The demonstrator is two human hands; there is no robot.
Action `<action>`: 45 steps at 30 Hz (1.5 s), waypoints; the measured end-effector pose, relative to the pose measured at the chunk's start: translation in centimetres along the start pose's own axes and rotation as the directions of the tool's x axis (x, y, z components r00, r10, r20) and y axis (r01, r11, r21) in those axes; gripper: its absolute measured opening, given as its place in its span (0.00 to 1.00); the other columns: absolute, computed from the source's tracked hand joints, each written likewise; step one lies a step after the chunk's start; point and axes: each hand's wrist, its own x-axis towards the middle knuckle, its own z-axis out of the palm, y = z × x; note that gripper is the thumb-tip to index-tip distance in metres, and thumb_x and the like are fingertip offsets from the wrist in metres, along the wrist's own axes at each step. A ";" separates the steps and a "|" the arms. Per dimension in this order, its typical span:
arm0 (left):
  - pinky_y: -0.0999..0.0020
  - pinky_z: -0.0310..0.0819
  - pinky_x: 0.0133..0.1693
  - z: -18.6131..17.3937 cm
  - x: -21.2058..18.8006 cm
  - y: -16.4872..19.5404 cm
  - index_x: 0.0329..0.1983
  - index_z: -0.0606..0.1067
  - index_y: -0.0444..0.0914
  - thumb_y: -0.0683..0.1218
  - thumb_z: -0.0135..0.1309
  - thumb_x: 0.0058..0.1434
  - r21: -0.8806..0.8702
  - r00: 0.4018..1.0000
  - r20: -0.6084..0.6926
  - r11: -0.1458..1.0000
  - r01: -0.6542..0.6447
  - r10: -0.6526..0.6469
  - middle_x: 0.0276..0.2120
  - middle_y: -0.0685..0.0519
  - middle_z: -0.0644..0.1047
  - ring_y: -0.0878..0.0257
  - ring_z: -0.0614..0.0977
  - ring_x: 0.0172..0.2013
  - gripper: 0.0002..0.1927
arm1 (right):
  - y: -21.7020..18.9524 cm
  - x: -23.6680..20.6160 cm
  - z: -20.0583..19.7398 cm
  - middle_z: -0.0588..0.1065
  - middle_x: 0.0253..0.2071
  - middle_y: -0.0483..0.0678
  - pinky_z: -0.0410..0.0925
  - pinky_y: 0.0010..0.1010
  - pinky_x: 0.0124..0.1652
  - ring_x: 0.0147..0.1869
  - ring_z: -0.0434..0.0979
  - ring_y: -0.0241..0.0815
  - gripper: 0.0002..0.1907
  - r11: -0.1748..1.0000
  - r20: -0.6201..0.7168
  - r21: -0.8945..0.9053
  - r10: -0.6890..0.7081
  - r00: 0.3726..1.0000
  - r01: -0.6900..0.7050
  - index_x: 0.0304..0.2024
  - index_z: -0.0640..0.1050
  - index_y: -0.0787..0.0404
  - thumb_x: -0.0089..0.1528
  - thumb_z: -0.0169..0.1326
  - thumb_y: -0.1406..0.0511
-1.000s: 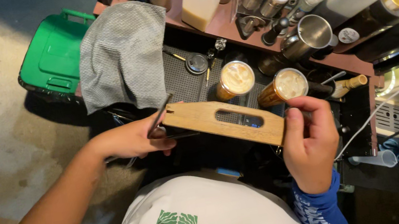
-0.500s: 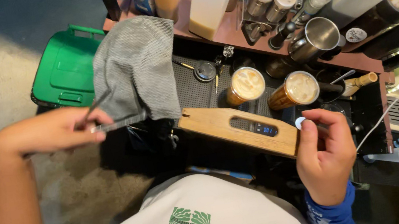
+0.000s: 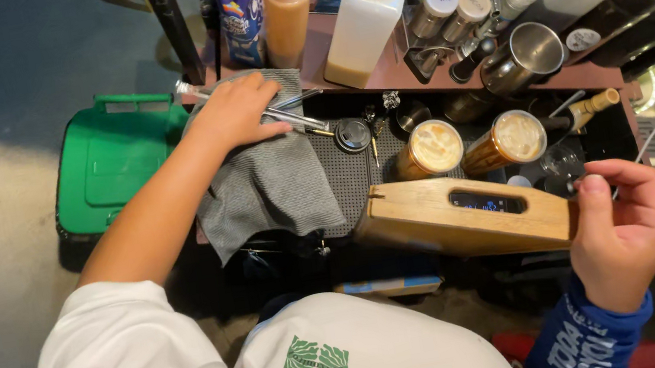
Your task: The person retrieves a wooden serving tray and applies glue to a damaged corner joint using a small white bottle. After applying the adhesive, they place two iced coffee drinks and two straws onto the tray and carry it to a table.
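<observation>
- At the left end of the bar counter (image 3: pixel 415 74), your left hand (image 3: pixel 233 111) is clenched around a thin metal tool (image 3: pixel 281 112), pressing it down onto the grey cloth (image 3: pixel 271 184).
- Tool's long axis runs from upper left to lower right; one end pokes out past your knuckles toward the counter's left corner, the other points at the small round strainer (image 3: pixel 353 133) on the black mat (image 3: pixel 349 180).
- Cloth hangs over the counter's front edge, above and just right of the green bin (image 3: pixel 109 157).
- Your right hand (image 3: pixel 624 229) sits well apart, at the counter's right front; fingers curled and loose, thumb and fingertips just touching the right end of the wooden block (image 3: pixel 464 215). Whether they truly pinch it I cannot tell.
- Block lies lengthwise left to right along the front edge, slightly tilted, its dark slot facing up.
- Two foam-topped drinks (image 3: pixel 435 147) stand just behind the block, side by side.
- Left hand is the nearer one to cloth and tool; right hand the nearer to block and drinks.
</observation>
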 end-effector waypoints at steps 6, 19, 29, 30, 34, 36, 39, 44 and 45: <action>0.50 0.68 0.50 0.6 -0.8 -0.6 0.55 0.76 0.38 0.61 0.69 0.48 -0.046 0.995 -0.087 0.998 0.035 -0.039 0.47 0.46 0.74 0.46 0.75 0.51 0.35 | -0.3 -0.6 -0.3 0.75 0.44 0.46 0.69 0.17 0.47 0.43 0.74 0.29 0.02 0.994 -0.133 0.106 0.001 0.991 0.013 0.51 0.73 0.69 0.76 0.53 0.75; 0.63 0.73 0.63 -0.1 -1.1 13.9 0.68 0.64 0.36 0.55 0.67 0.61 -0.865 0.938 -0.343 0.401 -0.300 -0.038 0.58 0.45 0.73 0.58 0.77 0.60 0.38 | 1.6 -0.7 2.9 0.74 0.45 0.45 0.68 0.20 0.49 0.46 0.74 0.30 0.05 0.995 -0.126 0.065 0.079 0.989 -0.071 0.53 0.73 0.66 0.75 0.52 0.73; 0.71 0.74 0.53 0.0 1.5 15.8 0.54 0.72 0.37 0.48 0.64 0.63 -0.969 0.974 -0.098 0.241 -0.047 -0.203 0.46 0.52 0.78 0.69 0.79 0.48 0.20 | -1.1 6.8 2.3 0.76 0.47 0.46 0.72 0.24 0.53 0.52 0.80 0.35 0.14 0.983 0.233 0.165 0.036 0.972 -0.076 0.54 0.71 0.64 0.68 0.56 0.76; 0.72 0.75 0.50 -0.4 1.9 15.9 0.52 0.74 0.37 0.48 0.64 0.63 -0.964 0.972 -0.068 0.265 -0.006 -0.225 0.44 0.53 0.79 0.69 0.79 0.46 0.18 | -1.0 8.0 2.9 0.77 0.47 0.47 0.72 0.25 0.53 0.52 0.80 0.36 0.12 0.986 0.310 0.147 0.028 0.950 -0.078 0.53 0.72 0.65 0.68 0.57 0.76; 0.70 0.75 0.51 -2.0 4.5 16.1 0.43 0.76 0.36 0.46 0.64 0.65 -0.805 0.938 -0.307 0.570 -0.167 -0.159 0.44 0.51 0.78 0.65 0.80 0.47 0.11 | -0.6 11.7 6.0 0.78 0.47 0.50 0.75 0.28 0.53 0.52 0.82 0.38 0.10 0.982 0.608 0.162 -0.022 0.794 -0.098 0.51 0.75 0.68 0.66 0.57 0.76; 0.71 0.77 0.48 -2.5 5.7 16.4 0.42 0.76 0.35 0.47 0.64 0.64 -0.865 0.944 -0.230 0.495 -0.086 -0.238 0.40 0.52 0.78 0.66 0.81 0.43 0.12 | -0.9 13.0 7.0 0.78 0.48 0.50 0.74 0.28 0.53 0.53 0.81 0.38 0.12 0.970 0.700 0.207 -0.056 0.712 -0.127 0.52 0.74 0.68 0.66 0.56 0.75; 0.72 0.77 0.45 -2.6 6.6 16.7 0.42 0.77 0.35 0.46 0.64 0.62 -0.909 0.949 -0.161 0.416 -0.035 -0.270 0.38 0.53 0.79 0.68 0.82 0.41 0.11 | -2.1 14.4 7.8 0.78 0.46 0.51 0.74 0.28 0.52 0.52 0.81 0.38 0.10 0.974 0.771 0.227 -0.176 0.612 -0.005 0.50 0.75 0.68 0.66 0.57 0.74; 0.74 0.76 0.45 -1.3 7.2 17.4 0.42 0.77 0.35 0.43 0.63 0.63 -0.958 0.933 -0.125 0.287 -0.024 -0.338 0.36 0.55 0.81 0.71 0.81 0.40 0.08 | -3.9 15.9 8.9 0.82 0.40 0.50 0.75 0.26 0.43 0.44 0.85 0.38 0.09 0.949 0.850 0.091 -0.232 0.473 0.302 0.47 0.78 0.65 0.64 0.59 0.71; 0.74 0.76 0.45 -1.0 7.3 17.5 0.42 0.77 0.35 0.42 0.63 0.63 -0.963 0.925 -0.128 0.269 -0.030 -0.358 0.36 0.55 0.81 0.71 0.81 0.40 0.08 | -4.1 16.0 9.2 0.82 0.40 0.50 0.75 0.26 0.43 0.44 0.85 0.39 0.09 0.940 0.848 0.115 -0.262 0.460 0.322 0.47 0.78 0.64 0.64 0.59 0.71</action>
